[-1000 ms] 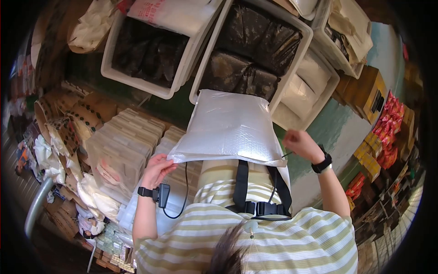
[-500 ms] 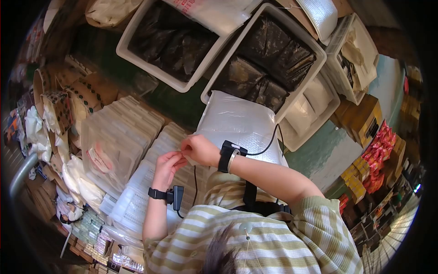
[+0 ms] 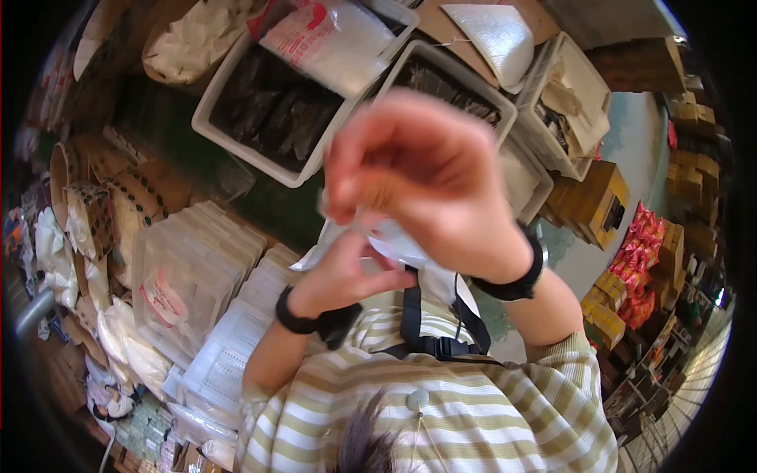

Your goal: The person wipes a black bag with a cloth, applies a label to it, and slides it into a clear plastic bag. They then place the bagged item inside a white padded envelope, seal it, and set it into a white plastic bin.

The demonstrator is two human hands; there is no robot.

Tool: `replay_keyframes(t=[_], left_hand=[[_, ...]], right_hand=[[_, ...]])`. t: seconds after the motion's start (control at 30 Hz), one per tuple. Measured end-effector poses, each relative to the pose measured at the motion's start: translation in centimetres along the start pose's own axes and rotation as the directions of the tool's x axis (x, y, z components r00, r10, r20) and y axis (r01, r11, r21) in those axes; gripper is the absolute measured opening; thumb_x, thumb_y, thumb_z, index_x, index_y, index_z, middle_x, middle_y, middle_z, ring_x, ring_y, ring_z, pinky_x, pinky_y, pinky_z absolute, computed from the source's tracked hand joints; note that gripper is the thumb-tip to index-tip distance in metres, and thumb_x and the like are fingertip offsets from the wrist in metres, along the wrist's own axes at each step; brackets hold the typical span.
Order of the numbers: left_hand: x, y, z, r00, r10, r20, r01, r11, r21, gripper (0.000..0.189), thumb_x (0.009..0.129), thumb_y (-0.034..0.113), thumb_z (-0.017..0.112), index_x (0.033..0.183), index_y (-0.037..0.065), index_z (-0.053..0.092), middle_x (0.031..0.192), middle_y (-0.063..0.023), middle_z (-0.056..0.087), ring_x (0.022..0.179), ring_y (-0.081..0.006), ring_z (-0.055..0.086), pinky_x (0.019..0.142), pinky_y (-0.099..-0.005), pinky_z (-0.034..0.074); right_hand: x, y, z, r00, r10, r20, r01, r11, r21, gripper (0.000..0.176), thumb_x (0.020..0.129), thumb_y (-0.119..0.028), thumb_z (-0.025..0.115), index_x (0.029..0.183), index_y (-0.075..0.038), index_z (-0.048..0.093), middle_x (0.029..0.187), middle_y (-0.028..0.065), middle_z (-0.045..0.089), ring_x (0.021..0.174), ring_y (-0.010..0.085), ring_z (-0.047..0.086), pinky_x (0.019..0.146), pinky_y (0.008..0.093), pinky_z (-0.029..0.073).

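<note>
My right hand (image 3: 430,177) is raised close to the camera and blurred. Its fingers are curled with the thumb pressed toward them. A small translucent scrap shows at the fingertips, too smeared to name. Below it and to the left is my left hand (image 3: 343,272), its thumb spread apart from the fingers. Some of its fingertips are hidden behind the right hand. A shiny whitish bag (image 3: 406,246) lies behind both hands over my lap, mostly covered by them. Black straps with small devices circle both wrists.
Tubs with dark plastic-wrapped contents (image 3: 264,118) stand ahead, one under a printed clear bag (image 3: 315,47). Stacked clear plastic boxes (image 3: 185,276) are at left. Cartons (image 3: 587,205) and red packets (image 3: 635,260) lie to the right. Another person (image 3: 114,402) is far lower left.
My hands were together low over the lap, fingertips pinched. Now the right hand has risen toward the camera, and the left has shifted right with its thumb spread. The view has moved slightly.
</note>
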State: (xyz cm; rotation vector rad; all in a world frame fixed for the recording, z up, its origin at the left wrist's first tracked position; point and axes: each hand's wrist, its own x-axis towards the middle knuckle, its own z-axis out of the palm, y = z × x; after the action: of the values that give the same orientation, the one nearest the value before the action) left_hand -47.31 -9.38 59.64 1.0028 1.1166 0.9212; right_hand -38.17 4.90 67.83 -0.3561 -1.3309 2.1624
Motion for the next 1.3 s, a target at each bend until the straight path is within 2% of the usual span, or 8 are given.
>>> replay_keyframes(t=[0.2, 0.37, 0.5, 0.63, 0.73, 0.77, 1.03, 1.3], left_hand=[[2.3, 4.8, 3.6, 0.994, 0.098, 0.047, -0.072, 0.915, -0.398, 0.011, 0.089, 0.010, 0.060, 0.094, 0.000, 0.062, 0.084, -0.0077, 0.065, 0.076, -0.0167, 0.063, 0.070, -0.0282, 0.051], [-3.2, -6.2, -6.7, 0.766, -0.195, -0.613, -0.179, 0.851, -0.494, 0.019, 0.094, 0.019, 0.053, 0.090, 0.002, 0.059, 0.068, -0.0040, 0.058, 0.059, -0.0122, 0.056, 0.058, -0.0261, 0.049], [-11.0, -22.5, -16.0, 0.353, -0.581, -0.733, 0.388, 0.804, -0.451, 0.024, 0.089, 0.025, 0.059, 0.089, 0.002, 0.061, 0.064, -0.0014, 0.057, 0.055, -0.0078, 0.054, 0.047, -0.0215, 0.045], [-13.3, -32.6, -16.9, 0.100, -0.746, -0.659, 0.654, 0.548, -0.521, 0.066, 0.083, 0.016, 0.063, 0.140, 0.009, 0.030, 0.131, -0.0201, 0.044, 0.088, -0.0246, 0.062, 0.047, -0.0290, 0.052], [-12.6, -29.1, -14.3, 0.365, -0.567, -0.738, 0.865, 0.501, 0.043, 0.091, 0.080, 0.011, 0.066, 0.148, 0.017, 0.004, 0.149, -0.0193, 0.015, 0.116, -0.0352, 0.049, 0.073, -0.0384, 0.055], [-15.3, -34.0, -15.5, 0.636, -0.370, -0.677, 0.744, 0.528, 0.409, 0.091, 0.076, 0.009, 0.069, 0.147, 0.018, 0.012, 0.148, -0.0179, 0.022, 0.131, -0.0355, 0.033, 0.102, -0.0409, 0.039], [-9.1, -26.5, -7.7, 0.928, -0.287, -0.236, 0.351, 0.887, 0.301, 0.066, 0.076, 0.000, 0.065, 0.136, 0.016, 0.044, 0.146, -0.0150, 0.030, 0.132, -0.0269, 0.034, 0.105, -0.0328, 0.031], [-7.5, -29.0, -7.6, 0.820, -0.508, -0.263, 0.508, 0.858, -0.075, 0.041, 0.082, -0.001, 0.057, 0.122, 0.010, 0.060, 0.140, -0.0123, 0.040, 0.121, -0.0210, 0.043, 0.099, -0.0281, 0.037]], right_hand=[[0.5, -8.9, -3.3, 0.829, -0.412, -0.378, 0.378, 0.911, -0.164, 0.018, 0.090, -0.003, 0.051, 0.106, 0.004, 0.054, 0.095, 0.0128, 0.062, 0.082, 0.0213, 0.064, 0.088, 0.0348, 0.051], [-6.3, -0.8, -10.6, 0.882, 0.141, -0.450, -0.296, 0.908, -0.297, 0.029, 0.088, -0.019, 0.063, 0.113, -0.005, 0.059, 0.097, 0.0034, 0.063, 0.084, 0.0104, 0.060, 0.075, 0.0251, 0.050], [-18.3, 10.5, -12.5, 0.667, 0.597, -0.446, -0.743, 0.495, -0.450, 0.046, 0.085, -0.036, 0.064, 0.118, -0.004, 0.057, 0.106, 0.0097, 0.063, 0.090, 0.0172, 0.058, 0.078, 0.0290, 0.048], [-23.8, 10.2, -8.5, 0.525, 0.736, -0.427, -0.822, 0.309, -0.478, 0.043, 0.089, -0.034, 0.058, 0.119, -0.004, 0.056, 0.113, 0.0132, 0.058, 0.106, 0.0222, 0.054, 0.088, 0.0337, 0.043], [-27.2, 9.9, -8.5, 0.566, 0.676, -0.472, -0.819, 0.397, -0.414, 0.040, 0.090, -0.031, 0.056, 0.118, -0.003, 0.056, 0.115, 0.0133, 0.057, 0.107, 0.0217, 0.054, 0.090, 0.0345, 0.042], [-28.8, 10.6, -8.9, 0.637, 0.608, -0.474, -0.764, 0.420, -0.489, 0.036, 0.091, -0.028, 0.053, 0.114, -0.002, 0.058, 0.107, 0.0170, 0.061, 0.097, 0.0239, 0.059, 0.083, 0.0325, 0.046], [-32.6, 9.3, -12.0, 0.116, 0.888, -0.445, -0.986, 0.047, -0.163, 0.029, 0.086, -0.012, 0.052, 0.113, -0.003, 0.058, 0.073, 0.0124, 0.064, 0.077, 0.0254, 0.066, 0.068, 0.0304, 0.051], [-32.4, 14.8, -10.8, 0.782, 0.375, -0.497, -0.621, 0.537, -0.572, 0.044, 0.074, -0.013, 0.064, 0.117, -0.004, 0.053, 0.113, 0.0147, 0.055, 0.107, 0.0294, 0.052, 0.091, 0.0391, 0.042]])
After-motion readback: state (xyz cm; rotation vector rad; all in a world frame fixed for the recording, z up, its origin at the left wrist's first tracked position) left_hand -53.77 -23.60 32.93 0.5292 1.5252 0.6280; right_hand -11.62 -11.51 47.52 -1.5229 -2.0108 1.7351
